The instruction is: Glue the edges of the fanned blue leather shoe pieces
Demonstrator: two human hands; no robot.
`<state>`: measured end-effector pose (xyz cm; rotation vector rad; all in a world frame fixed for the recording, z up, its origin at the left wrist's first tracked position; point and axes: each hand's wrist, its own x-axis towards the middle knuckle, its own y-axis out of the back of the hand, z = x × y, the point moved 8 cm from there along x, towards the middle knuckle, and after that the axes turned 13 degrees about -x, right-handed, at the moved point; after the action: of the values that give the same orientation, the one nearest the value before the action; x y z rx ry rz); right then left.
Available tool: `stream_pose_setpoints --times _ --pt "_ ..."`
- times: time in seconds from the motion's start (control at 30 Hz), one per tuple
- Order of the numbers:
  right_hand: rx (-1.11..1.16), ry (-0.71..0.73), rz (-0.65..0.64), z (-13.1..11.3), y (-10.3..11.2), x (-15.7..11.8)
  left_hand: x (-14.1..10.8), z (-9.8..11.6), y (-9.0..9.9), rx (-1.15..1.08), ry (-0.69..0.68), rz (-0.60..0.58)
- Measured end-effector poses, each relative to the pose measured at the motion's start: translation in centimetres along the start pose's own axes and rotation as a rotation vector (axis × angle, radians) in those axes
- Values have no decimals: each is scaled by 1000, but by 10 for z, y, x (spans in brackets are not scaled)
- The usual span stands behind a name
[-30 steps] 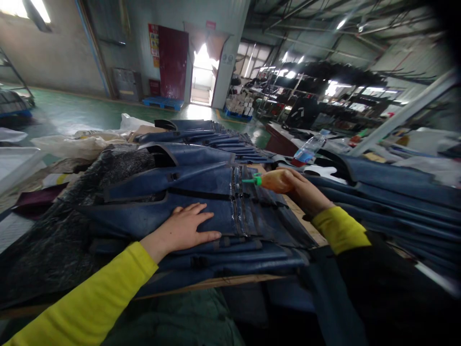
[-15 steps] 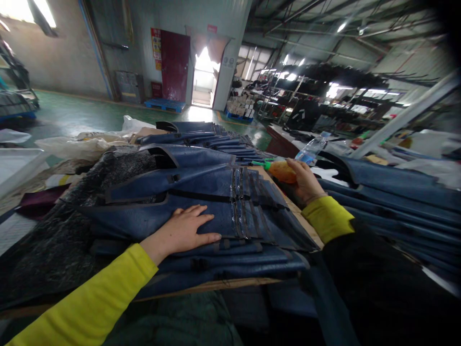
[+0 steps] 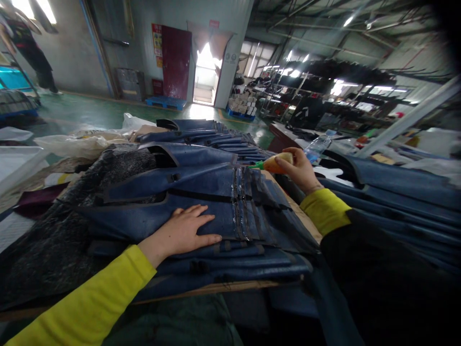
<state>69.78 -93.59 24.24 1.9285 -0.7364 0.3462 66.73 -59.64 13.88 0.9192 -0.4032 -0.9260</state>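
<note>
My left hand (image 3: 187, 229) lies flat with its fingers spread on the top blue piece (image 3: 205, 192) of an overlapping stack. My right hand (image 3: 299, 169) grips an orange squeeze bottle (image 3: 275, 164) whose green nozzle points left, near the far right edge of the stack. Shiny wet lines (image 3: 239, 206) run across the dark-edged strips to the right of my left hand. A black strap (image 3: 201, 195) crosses the top piece.
More blue pieces lie behind (image 3: 212, 137) and at the right (image 3: 396, 192). A clear plastic bottle (image 3: 319, 144) stands beyond my right hand. Black sheeting (image 3: 72, 240) covers the left side. A person (image 3: 30, 48) is at the far left.
My right hand has shifted slightly, and the orange bottle's nozzle is now further left and more tilted down. A person has come into view at the far left. My left hand stays in place.
</note>
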Motion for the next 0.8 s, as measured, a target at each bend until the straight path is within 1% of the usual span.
stream_pose_setpoints --times 0.17,0.27,0.5,0.7,0.73,0.8 --pt "-56 47 34 1 -2 5 0 0 0 2 -5 4" --pt "-71 51 20 0 -3 5 0 -1 0 0 0 -4" --pt "-38 5 -112 1 0 -7 0 -1 -1 -8 5 -3" --pt "-12 60 -250 2 -1 -19 0 -1 -1 -11 4 -6" --pt "-11 60 -258 2 -1 -20 0 0 -1 -8 6 -5" --pt "-15 46 -233 2 -1 -21 0 0 0 -2 11 -4"
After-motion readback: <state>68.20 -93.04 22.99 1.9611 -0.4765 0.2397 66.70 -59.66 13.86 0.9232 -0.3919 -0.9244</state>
